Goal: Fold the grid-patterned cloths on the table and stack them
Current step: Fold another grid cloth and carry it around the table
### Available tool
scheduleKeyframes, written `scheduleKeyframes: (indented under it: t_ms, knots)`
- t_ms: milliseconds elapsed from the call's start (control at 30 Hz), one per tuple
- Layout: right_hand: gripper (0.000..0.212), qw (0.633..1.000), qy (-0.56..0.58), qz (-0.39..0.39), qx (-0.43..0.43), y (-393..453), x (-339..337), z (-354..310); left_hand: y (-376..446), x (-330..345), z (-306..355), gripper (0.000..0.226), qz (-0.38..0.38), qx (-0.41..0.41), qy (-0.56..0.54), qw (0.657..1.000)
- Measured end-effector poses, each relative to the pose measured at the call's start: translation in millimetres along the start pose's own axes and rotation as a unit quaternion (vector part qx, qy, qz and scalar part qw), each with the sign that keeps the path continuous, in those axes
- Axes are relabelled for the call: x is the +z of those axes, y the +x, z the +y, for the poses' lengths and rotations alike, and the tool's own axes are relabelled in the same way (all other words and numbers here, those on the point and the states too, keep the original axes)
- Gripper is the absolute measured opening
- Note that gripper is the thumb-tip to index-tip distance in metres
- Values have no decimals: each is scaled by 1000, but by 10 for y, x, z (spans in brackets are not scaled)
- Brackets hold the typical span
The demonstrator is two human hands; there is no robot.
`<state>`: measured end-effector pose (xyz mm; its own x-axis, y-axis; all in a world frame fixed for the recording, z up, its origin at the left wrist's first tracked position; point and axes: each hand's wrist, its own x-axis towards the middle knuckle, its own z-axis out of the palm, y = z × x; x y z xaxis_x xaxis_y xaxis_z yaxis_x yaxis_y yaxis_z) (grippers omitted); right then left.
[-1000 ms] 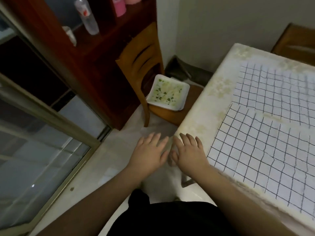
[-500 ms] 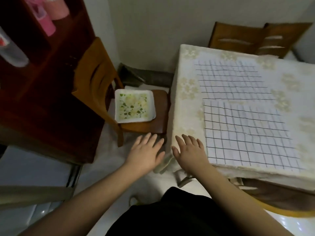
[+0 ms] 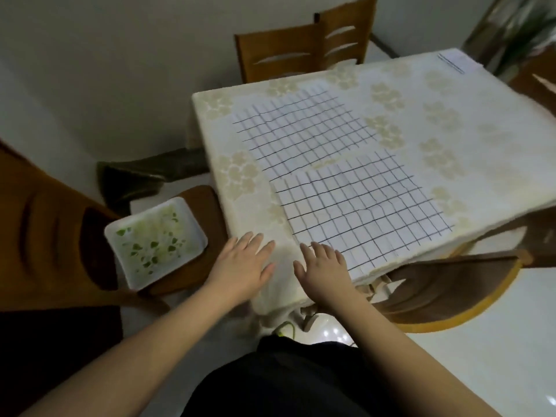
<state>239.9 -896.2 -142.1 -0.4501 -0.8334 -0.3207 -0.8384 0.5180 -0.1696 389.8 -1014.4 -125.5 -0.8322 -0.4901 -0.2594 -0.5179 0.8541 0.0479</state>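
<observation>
Two white cloths with a black grid lie flat on the table (image 3: 451, 94), which is covered by a cream floral tablecloth. The near cloth (image 3: 361, 209) reaches the table's front corner; the far cloth (image 3: 301, 130) lies just beyond it, almost touching. My left hand (image 3: 243, 263) is spread, fingers straight, over the table's near corner, left of the near cloth. My right hand (image 3: 325, 266) is spread too, its fingertips at the near cloth's front corner. Neither hand holds anything.
A wooden chair (image 3: 60, 236) at the left carries a white tray (image 3: 155, 240) with green specks. Another chair (image 3: 304, 46) stands behind the table, and a third (image 3: 451, 284) is tucked under its near right side. A small folded item (image 3: 451, 60) sits at the far corner.
The view has swung right, bringing the whole table into sight. Both hands have moved from beside the table's edge to over its near corner, still spread.
</observation>
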Motion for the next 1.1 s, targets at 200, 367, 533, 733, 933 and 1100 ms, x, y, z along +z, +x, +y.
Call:
scheduleKeyframes:
  t_ms: [200, 367, 533, 733, 933, 1100]
  knots:
    - [57, 997, 38, 13, 61, 425, -182, 316, 821, -194, 15, 63, 2, 70, 48, 996]
    - [56, 989, 66, 35, 128, 499, -278, 595, 1343, -341, 154, 74, -5, 135, 55, 989]
    - [58, 970, 103, 38, 218, 464, -228, 812, 1808, -373, 241, 60, 4, 210, 41, 977]
    - [58, 948, 129, 51, 287, 390, -215, 917, 2489, -424, 184, 54, -10, 295, 7, 955]
    - [53, 912, 165, 71, 369, 336, -204, 1072, 3006, -325, 229, 52, -45, 351, 64, 933]
    - [46, 895, 188, 78, 397, 470, -58, 1171, 3451, -180, 281, 47, -80, 371, 58, 923]
